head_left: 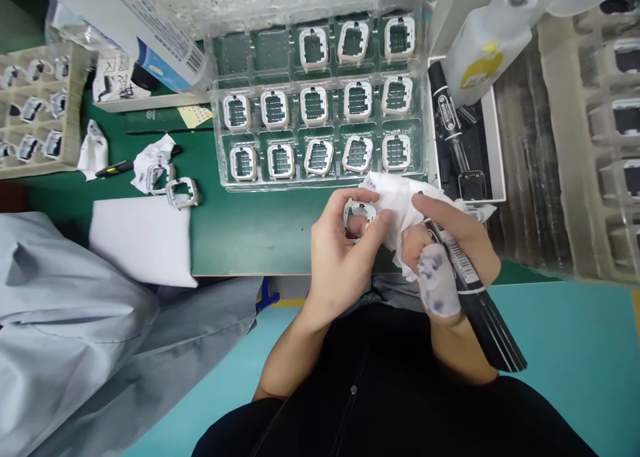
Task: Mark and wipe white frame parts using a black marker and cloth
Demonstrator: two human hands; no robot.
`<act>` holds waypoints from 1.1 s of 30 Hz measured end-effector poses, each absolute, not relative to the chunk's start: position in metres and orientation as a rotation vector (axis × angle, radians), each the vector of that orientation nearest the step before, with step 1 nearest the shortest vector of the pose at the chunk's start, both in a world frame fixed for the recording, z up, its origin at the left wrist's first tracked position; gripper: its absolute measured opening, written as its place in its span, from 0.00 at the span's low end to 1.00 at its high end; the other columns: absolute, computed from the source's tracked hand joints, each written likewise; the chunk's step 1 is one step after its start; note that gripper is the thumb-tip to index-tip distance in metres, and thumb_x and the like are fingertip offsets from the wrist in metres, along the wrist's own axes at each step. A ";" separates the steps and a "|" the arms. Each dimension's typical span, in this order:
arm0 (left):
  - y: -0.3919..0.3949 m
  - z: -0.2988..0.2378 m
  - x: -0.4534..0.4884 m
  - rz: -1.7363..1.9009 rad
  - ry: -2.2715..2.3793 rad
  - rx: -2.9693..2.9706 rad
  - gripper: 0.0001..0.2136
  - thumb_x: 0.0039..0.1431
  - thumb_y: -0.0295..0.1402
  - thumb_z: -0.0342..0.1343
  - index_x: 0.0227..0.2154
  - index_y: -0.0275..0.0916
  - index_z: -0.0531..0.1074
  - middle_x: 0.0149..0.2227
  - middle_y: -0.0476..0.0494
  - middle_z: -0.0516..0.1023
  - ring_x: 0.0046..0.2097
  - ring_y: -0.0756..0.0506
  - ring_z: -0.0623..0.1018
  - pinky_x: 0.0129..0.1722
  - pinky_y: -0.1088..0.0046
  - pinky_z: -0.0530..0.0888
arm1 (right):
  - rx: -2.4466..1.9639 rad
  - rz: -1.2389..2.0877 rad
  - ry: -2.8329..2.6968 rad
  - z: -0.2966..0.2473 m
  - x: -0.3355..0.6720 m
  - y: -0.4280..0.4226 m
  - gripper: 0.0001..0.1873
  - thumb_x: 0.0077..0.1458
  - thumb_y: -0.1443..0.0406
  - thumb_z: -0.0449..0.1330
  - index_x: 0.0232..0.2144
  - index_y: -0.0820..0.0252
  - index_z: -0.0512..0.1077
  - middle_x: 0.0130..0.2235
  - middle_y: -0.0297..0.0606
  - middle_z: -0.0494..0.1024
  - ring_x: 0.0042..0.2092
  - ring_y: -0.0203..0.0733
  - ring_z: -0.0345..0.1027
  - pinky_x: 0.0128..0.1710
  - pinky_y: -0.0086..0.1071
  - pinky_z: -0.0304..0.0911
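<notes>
glossy black plastic marker (476, 305)

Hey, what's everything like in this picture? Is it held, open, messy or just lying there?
Left hand: closed around a frame
Frame: held, tilted
Right hand: gripping a marker and tissue
Marker: held; can't tell if capped
Tissue: crumpled
Finger wrap: smudged dark
Plastic tray: open on top, holding thirteen frames
White box: open, with things inside
White sheet: lying flat

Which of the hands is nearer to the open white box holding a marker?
Right. The right hand is just below the white box in the picture; the left hand is farther off, toward its left.
</notes>
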State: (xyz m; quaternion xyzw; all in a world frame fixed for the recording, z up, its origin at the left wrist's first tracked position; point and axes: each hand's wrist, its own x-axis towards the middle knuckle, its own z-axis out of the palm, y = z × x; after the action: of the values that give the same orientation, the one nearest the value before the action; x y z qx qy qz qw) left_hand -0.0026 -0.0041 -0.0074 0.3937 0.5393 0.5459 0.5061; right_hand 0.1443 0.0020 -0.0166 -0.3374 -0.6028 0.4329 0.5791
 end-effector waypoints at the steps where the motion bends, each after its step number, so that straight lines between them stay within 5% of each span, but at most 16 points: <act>1: -0.004 -0.008 -0.002 1.321 1.302 0.947 0.11 0.72 0.42 0.71 0.47 0.44 0.78 0.22 0.58 0.59 0.24 0.52 0.58 0.24 0.74 0.55 | -0.824 0.983 -1.404 -0.017 0.144 0.002 0.23 0.74 0.59 0.65 0.68 0.44 0.79 0.28 0.27 0.72 0.21 0.34 0.58 0.20 0.35 0.58; 5: -0.005 -0.008 -0.001 1.331 1.334 0.963 0.10 0.72 0.41 0.71 0.47 0.44 0.79 0.22 0.58 0.58 0.24 0.51 0.58 0.24 0.74 0.56 | -0.905 0.709 -1.462 -0.014 0.143 0.004 0.14 0.66 0.65 0.70 0.53 0.49 0.83 0.31 0.29 0.76 0.25 0.36 0.68 0.23 0.35 0.63; 8: -0.006 -0.008 -0.001 1.342 1.382 1.002 0.07 0.72 0.37 0.70 0.46 0.44 0.79 0.22 0.58 0.58 0.24 0.52 0.58 0.25 0.74 0.56 | -0.943 0.723 -1.462 -0.010 0.146 0.003 0.14 0.59 0.70 0.72 0.44 0.50 0.74 0.34 0.27 0.78 0.28 0.35 0.72 0.28 0.33 0.68; 13: -0.008 -0.010 0.000 1.362 1.419 1.070 0.07 0.73 0.36 0.70 0.47 0.44 0.79 0.25 0.57 0.62 0.25 0.52 0.60 0.25 0.73 0.58 | -0.976 0.828 -1.494 -0.007 0.150 0.001 0.20 0.56 0.74 0.71 0.39 0.50 0.65 0.33 0.24 0.75 0.26 0.31 0.64 0.28 0.30 0.64; 23: -0.011 -0.015 -0.006 1.413 1.302 1.130 0.09 0.74 0.40 0.69 0.48 0.45 0.77 0.28 0.56 0.62 0.27 0.52 0.62 0.26 0.75 0.63 | -1.014 0.705 -1.511 -0.005 0.141 0.002 0.20 0.57 0.70 0.73 0.35 0.50 0.64 0.29 0.23 0.71 0.26 0.34 0.66 0.25 0.32 0.61; 33: -0.008 -0.010 -0.008 1.483 1.145 0.915 0.11 0.72 0.40 0.72 0.46 0.45 0.76 0.26 0.59 0.58 0.24 0.54 0.56 0.23 0.76 0.57 | -1.045 0.699 -1.512 -0.007 0.141 -0.001 0.18 0.58 0.68 0.74 0.34 0.50 0.66 0.30 0.24 0.74 0.25 0.35 0.65 0.25 0.34 0.61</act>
State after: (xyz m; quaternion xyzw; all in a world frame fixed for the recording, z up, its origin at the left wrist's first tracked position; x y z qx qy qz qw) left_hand -0.0076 -0.0083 -0.0095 0.3788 0.4744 0.6144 0.5039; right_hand 0.1408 -0.0006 -0.0070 -0.4424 -0.6398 0.2959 0.5544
